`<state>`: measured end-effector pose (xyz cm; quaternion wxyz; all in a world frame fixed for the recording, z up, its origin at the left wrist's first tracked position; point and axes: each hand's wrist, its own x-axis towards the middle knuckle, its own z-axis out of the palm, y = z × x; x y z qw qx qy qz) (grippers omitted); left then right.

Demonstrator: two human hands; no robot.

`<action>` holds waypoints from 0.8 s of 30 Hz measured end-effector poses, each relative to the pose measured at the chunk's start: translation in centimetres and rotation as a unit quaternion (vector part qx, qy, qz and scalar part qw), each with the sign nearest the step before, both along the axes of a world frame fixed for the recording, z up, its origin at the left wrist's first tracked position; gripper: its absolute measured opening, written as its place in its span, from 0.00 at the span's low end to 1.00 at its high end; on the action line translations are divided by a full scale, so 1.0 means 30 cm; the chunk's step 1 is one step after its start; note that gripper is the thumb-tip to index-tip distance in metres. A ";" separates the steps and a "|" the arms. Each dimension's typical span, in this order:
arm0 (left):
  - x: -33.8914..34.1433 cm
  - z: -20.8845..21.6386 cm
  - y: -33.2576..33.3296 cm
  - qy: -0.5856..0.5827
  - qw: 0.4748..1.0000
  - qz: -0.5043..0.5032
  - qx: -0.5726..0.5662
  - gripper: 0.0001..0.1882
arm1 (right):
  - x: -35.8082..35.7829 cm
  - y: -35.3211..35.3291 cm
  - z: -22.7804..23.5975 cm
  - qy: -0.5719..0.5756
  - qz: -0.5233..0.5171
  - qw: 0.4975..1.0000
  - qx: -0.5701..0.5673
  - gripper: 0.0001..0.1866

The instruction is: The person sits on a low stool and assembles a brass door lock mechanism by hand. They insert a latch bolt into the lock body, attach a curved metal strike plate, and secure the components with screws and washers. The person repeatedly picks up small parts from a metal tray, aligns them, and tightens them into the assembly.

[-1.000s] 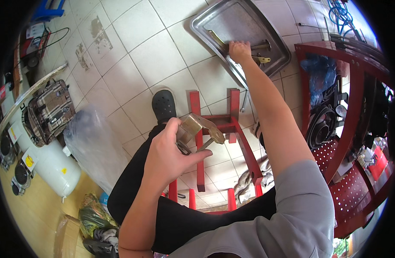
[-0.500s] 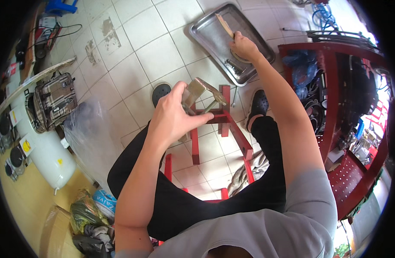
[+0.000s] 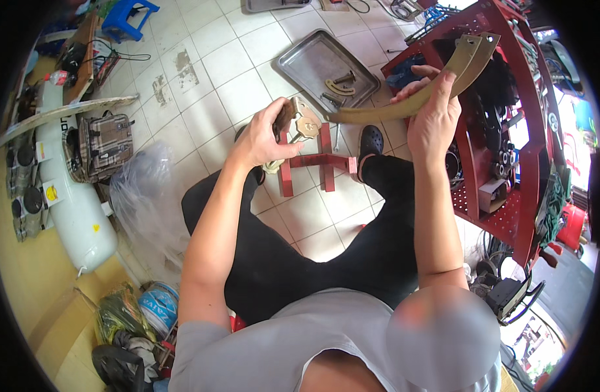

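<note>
My right hand (image 3: 433,108) grips a long curved tan metal strip (image 3: 404,98) and holds it up in front of the red rack. My left hand (image 3: 264,136) holds a small tan metal part with a round plate (image 3: 301,121) above a red metal stand (image 3: 315,161) between my feet. Beyond the stand, a steel tray (image 3: 313,57) lies on the tiled floor with a few small curved pieces (image 3: 339,85) in it.
A red perforated tool rack (image 3: 502,150) with parts stands at the right. A white compressor tank (image 3: 74,209) and a plaid bag (image 3: 104,144) lie at the left, beside a clear plastic bag (image 3: 146,196). A blue stool (image 3: 127,16) stands far back left.
My right hand has left the tray and come up holding the long curved strip. My left hand still holds the small part, now higher above the stand.
</note>
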<state>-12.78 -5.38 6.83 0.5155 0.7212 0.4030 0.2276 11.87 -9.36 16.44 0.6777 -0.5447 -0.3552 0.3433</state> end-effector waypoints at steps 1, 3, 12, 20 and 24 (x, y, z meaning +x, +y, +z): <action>0.003 0.035 -0.030 -0.017 1.000 -0.007 -0.020 0.30 | -0.003 -0.034 -0.003 0.006 -0.010 1.000 0.015 0.27; -0.001 0.094 -0.083 -0.028 0.998 -0.026 -0.051 0.31 | -0.011 -0.072 0.004 0.022 -0.046 0.998 0.036 0.27; -0.043 0.101 -0.263 -0.058 0.998 0.012 0.030 0.34 | 0.078 -0.153 -0.070 0.213 0.112 0.965 -0.103 0.19; -0.012 0.180 -0.254 0.008 0.995 -0.014 0.094 0.33 | 0.000 -0.214 -0.159 0.135 0.334 0.913 -0.194 0.14; -0.046 0.202 -0.246 0.035 0.992 0.002 0.118 0.35 | -0.061 -0.245 -0.160 0.110 0.386 0.890 -0.216 0.18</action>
